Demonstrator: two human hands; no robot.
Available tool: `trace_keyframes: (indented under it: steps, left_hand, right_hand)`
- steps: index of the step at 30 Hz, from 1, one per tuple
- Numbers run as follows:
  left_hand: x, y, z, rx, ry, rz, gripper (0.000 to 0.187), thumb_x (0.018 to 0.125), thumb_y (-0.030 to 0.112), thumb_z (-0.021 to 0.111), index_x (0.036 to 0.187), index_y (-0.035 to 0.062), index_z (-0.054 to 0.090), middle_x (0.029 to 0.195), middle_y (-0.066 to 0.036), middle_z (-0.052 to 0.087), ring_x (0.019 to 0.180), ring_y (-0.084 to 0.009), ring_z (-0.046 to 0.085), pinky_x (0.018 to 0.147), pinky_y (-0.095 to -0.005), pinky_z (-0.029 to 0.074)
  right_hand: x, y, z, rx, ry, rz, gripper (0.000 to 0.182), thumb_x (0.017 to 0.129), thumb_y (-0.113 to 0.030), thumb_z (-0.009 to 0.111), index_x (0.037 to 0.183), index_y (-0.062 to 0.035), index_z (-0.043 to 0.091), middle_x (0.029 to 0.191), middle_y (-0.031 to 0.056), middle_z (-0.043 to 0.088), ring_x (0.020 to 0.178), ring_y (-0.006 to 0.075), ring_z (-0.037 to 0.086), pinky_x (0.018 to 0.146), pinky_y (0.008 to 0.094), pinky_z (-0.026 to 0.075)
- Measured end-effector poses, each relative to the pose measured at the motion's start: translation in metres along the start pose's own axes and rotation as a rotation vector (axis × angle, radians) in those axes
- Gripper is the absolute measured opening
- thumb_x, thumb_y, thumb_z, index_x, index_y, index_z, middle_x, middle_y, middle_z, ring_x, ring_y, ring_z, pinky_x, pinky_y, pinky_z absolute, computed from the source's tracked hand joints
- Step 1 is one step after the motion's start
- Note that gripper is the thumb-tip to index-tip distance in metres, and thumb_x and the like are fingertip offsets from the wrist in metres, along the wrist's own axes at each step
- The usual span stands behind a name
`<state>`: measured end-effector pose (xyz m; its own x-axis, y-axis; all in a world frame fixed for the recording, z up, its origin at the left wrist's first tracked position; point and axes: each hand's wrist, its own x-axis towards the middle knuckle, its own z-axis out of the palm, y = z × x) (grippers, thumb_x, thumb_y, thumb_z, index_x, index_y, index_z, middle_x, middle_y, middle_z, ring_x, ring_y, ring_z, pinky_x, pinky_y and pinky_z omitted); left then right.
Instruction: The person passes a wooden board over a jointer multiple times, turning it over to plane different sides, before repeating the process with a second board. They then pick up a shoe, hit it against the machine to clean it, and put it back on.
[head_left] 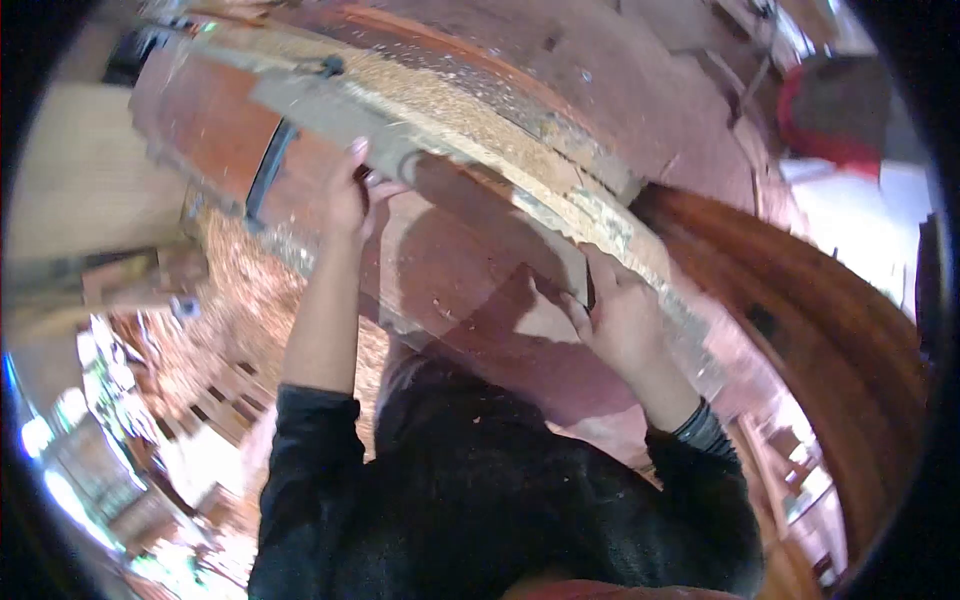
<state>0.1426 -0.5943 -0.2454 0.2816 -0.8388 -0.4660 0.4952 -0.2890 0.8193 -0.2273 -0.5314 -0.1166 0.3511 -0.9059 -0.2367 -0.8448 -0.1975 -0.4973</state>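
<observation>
Both hands grip a wood board (470, 260) lying on the worktop (230, 110). Left hand (352, 195) fingers curl over its far edge; right hand (620, 320) clamps near edge w/ fingers wrapped. Sawdust (450, 105) along top.

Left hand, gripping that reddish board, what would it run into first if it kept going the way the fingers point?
Probably the sawdust-covered machine bed just past the board. The left hand points up and away along the board; depth is hard to judge through this fisheye view.
</observation>
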Motion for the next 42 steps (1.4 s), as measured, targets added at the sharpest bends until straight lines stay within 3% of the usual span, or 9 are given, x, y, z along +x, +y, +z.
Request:
trace_keyframes:
  steps: [7,10,13,18,25,28,32,38,42]
  left_hand:
    - [-0.016,0.009,0.034,-0.025,0.072,0.118,0.063,0.092,0.040,0.069,0.142,0.0088,0.048,0.127,-0.008,0.061,0.109,-0.0237,0.064,0.075,-0.0393,0.060]
    - [-0.012,0.010,0.020,0.049,0.010,0.105,0.068,0.089,0.045,0.071,0.143,0.0092,0.050,0.135,-0.008,0.060,0.123,-0.0299,0.059,0.102,-0.0488,0.051]
    - [-0.011,0.008,0.015,0.037,0.000,0.107,0.071,0.089,0.043,0.070,0.147,0.0093,0.046,0.139,-0.010,0.057,0.125,-0.0285,0.058,0.102,-0.0467,0.051]
    - [-0.010,0.002,0.002,0.075,0.018,0.144,0.068,0.087,0.052,0.070,0.138,0.0097,0.053,0.129,-0.011,0.062,0.116,-0.0322,0.061,0.097,-0.0516,0.053]
    - [-0.011,0.005,-0.002,0.057,0.009,0.090,0.078,0.085,0.050,0.072,0.147,0.0093,0.047,0.142,-0.011,0.056,0.130,-0.0324,0.054,0.108,-0.0512,0.046]
    - [-0.010,0.006,0.003,0.065,0.060,0.080,0.074,0.089,0.053,0.068,0.145,0.0083,0.049,0.138,-0.012,0.058,0.126,-0.0333,0.056,0.104,-0.0501,0.049]
    - [-0.008,0.008,0.008,0.068,0.065,0.059,0.070,0.091,0.053,0.067,0.142,0.0079,0.051,0.133,-0.012,0.060,0.120,-0.0332,0.060,0.100,-0.0494,0.052]
    - [-0.007,0.009,0.009,0.033,0.005,0.052,0.066,0.091,0.050,0.069,0.139,0.0088,0.053,0.128,-0.010,0.063,0.117,-0.0309,0.062,0.099,-0.0499,0.052]
    - [-0.005,0.008,0.010,0.059,0.033,0.069,0.079,0.080,0.045,0.075,0.145,0.0093,0.048,0.140,-0.011,0.057,0.128,-0.0321,0.056,0.108,-0.0506,0.047]
  right_hand:
    - [-0.021,0.036,0.001,0.012,0.027,-0.005,0.068,0.076,-0.026,0.082,0.137,-0.0101,0.057,0.119,0.0182,0.068,0.103,0.0398,0.068,0.088,0.0481,0.055]
    - [-0.030,0.049,0.013,0.060,0.085,-0.008,0.067,0.075,-0.032,0.081,0.133,-0.0077,0.059,0.118,0.0173,0.069,0.105,0.0396,0.068,0.090,0.0478,0.054]
    - [-0.032,0.047,0.031,0.122,0.252,-0.020,0.064,0.077,-0.037,0.080,0.129,-0.0048,0.061,0.119,0.0170,0.070,0.106,0.0392,0.068,0.090,0.0467,0.053]
    - [-0.038,0.045,0.022,0.136,0.197,-0.036,0.059,0.081,-0.038,0.076,0.126,-0.0036,0.061,0.121,0.0169,0.069,0.109,0.0368,0.068,0.092,0.0463,0.052]
    - [-0.046,0.045,0.028,0.105,0.284,-0.091,0.043,0.089,-0.029,0.067,0.123,-0.0028,0.062,0.114,0.0133,0.068,0.107,0.0314,0.067,0.091,0.0453,0.052]
    - [-0.052,0.052,0.033,0.077,0.322,-0.090,0.042,0.089,-0.027,0.067,0.123,-0.0022,0.062,0.114,0.0155,0.067,0.107,0.0333,0.066,0.093,0.0471,0.051]
    - [-0.068,0.073,0.051,0.169,0.551,0.072,0.045,0.086,-0.027,0.070,0.122,-0.0013,0.061,0.116,0.0182,0.065,0.109,0.0390,0.063,0.094,0.0504,0.049]
    - [-0.090,0.094,0.066,0.316,0.368,0.234,0.052,0.076,-0.020,0.076,0.122,-0.0030,0.061,0.116,0.0184,0.064,0.109,0.0428,0.060,0.093,0.0496,0.049]
    - [-0.086,0.088,0.057,0.280,0.300,0.298,0.053,0.072,-0.016,0.077,0.122,-0.0052,0.061,0.116,0.0177,0.062,0.109,0.0424,0.060,0.092,0.0480,0.049]
